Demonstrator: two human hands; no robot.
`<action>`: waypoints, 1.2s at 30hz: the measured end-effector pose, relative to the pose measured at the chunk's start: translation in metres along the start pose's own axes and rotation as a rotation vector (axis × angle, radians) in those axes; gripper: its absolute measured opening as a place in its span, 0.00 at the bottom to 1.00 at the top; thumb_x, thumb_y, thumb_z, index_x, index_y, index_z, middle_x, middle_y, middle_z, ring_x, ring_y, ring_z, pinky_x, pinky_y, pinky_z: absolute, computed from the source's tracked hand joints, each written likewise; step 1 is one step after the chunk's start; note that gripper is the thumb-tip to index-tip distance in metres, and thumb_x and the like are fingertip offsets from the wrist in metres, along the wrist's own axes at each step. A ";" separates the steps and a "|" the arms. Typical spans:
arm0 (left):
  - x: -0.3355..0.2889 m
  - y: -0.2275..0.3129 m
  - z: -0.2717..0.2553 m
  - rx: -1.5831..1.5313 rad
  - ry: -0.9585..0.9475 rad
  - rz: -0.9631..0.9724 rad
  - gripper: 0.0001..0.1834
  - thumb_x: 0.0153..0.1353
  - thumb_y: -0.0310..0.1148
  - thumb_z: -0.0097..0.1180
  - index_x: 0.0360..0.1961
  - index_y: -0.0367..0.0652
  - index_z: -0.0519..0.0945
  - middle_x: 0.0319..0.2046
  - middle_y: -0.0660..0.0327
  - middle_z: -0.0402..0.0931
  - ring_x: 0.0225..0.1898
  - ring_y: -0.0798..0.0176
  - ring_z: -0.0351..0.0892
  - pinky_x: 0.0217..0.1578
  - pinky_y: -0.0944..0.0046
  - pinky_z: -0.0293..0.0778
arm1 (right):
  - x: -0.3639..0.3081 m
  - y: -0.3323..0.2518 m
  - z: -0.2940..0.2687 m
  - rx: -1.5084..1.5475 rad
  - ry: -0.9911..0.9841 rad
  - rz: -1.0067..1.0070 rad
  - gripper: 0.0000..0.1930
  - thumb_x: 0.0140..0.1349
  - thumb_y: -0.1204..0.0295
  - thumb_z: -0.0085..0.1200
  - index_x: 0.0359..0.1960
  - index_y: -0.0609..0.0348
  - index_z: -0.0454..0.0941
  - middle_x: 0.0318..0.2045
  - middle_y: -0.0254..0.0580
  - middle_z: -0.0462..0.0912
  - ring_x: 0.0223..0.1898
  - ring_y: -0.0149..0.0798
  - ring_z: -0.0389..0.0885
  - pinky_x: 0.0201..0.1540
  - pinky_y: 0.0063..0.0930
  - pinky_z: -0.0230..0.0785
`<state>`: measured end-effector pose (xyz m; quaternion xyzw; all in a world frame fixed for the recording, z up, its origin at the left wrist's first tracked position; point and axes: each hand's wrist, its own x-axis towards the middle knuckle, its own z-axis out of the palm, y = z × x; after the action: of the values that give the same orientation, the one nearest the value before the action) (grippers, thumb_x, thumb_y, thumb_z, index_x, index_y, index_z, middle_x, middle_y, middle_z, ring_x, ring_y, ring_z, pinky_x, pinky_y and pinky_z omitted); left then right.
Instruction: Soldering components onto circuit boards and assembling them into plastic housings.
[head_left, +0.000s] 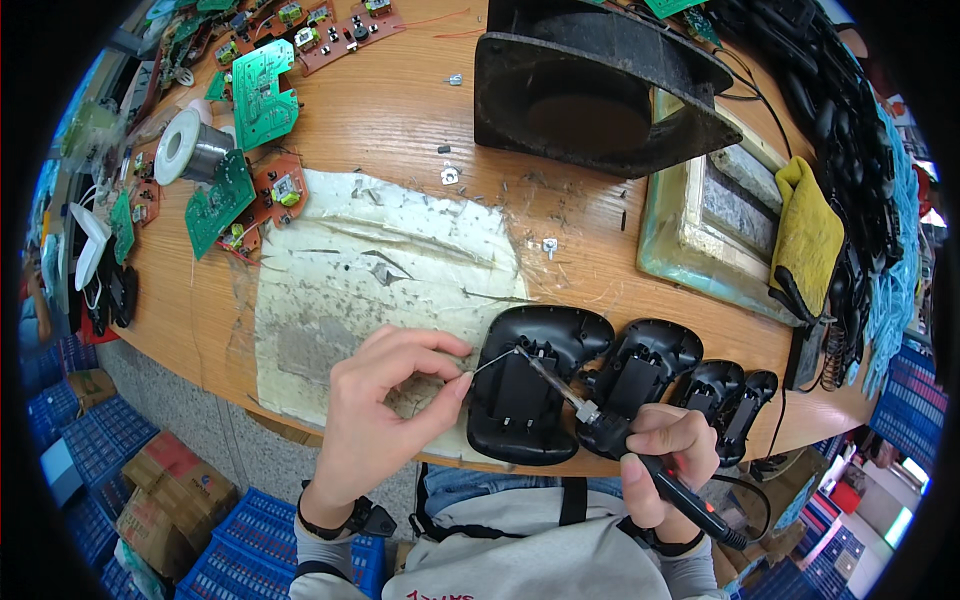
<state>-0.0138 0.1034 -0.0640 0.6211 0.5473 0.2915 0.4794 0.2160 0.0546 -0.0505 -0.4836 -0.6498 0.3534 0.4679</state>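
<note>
My left hand [395, 405] pinches a thin length of solder wire [492, 362] between thumb and forefinger. The wire's end reaches a black game controller shell [490, 430] lying inside up at the table's near edge. In my right hand [672, 445] is a soldering iron [690, 500], its black handle gripped and its metal shaft slanting up to the left. Iron tip and wire end meet near the shell's upper middle; whether they touch a contact is too small to tell. More black shells [640, 380] stand in a row to the right.
A stained pale cloth [400, 230] covers the table's middle left. Behind stands a large black fan housing [610, 90]. A yellow glove [805, 230] drapes over a framed box [690, 220] at right. A solder spool [195, 148] and green circuit boards [265, 95] occupy the far left.
</note>
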 end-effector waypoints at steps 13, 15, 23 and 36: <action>-0.014 0.002 -0.002 -0.025 0.098 0.021 0.05 0.42 0.21 0.61 0.23 0.38 0.79 0.33 0.60 0.79 0.36 0.61 0.73 0.37 0.66 0.68 | -0.009 -0.005 -0.010 -0.048 -0.080 -0.171 0.11 0.35 0.78 0.56 0.25 0.60 0.72 0.14 0.37 0.69 0.09 0.35 0.64 0.13 0.24 0.54; -0.023 0.007 -0.005 0.048 0.035 0.089 0.05 0.41 0.21 0.62 0.23 0.38 0.79 0.34 0.61 0.80 0.35 0.61 0.72 0.36 0.66 0.68 | -0.020 -0.006 -0.021 -0.022 -0.090 -0.192 0.10 0.37 0.76 0.56 0.25 0.61 0.71 0.13 0.37 0.70 0.08 0.33 0.62 0.12 0.24 0.52; -0.027 0.013 0.002 0.202 -0.195 0.219 0.05 0.40 0.22 0.62 0.22 0.39 0.79 0.39 0.63 0.80 0.33 0.60 0.68 0.34 0.66 0.67 | -0.048 -0.005 -0.025 0.040 0.036 -0.158 0.08 0.37 0.76 0.55 0.21 0.64 0.70 0.11 0.40 0.69 0.06 0.32 0.62 0.11 0.24 0.51; -0.022 0.015 0.001 0.266 -0.229 0.240 0.06 0.38 0.23 0.63 0.20 0.41 0.79 0.39 0.63 0.81 0.32 0.61 0.66 0.33 0.67 0.66 | -0.047 -0.001 -0.021 0.037 -0.139 -0.117 0.11 0.36 0.77 0.55 0.25 0.59 0.70 0.12 0.35 0.67 0.09 0.35 0.63 0.12 0.24 0.52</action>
<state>-0.0117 0.0829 -0.0468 0.7687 0.4450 0.1989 0.4142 0.2399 0.0092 -0.0551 -0.4104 -0.7014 0.3701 0.4502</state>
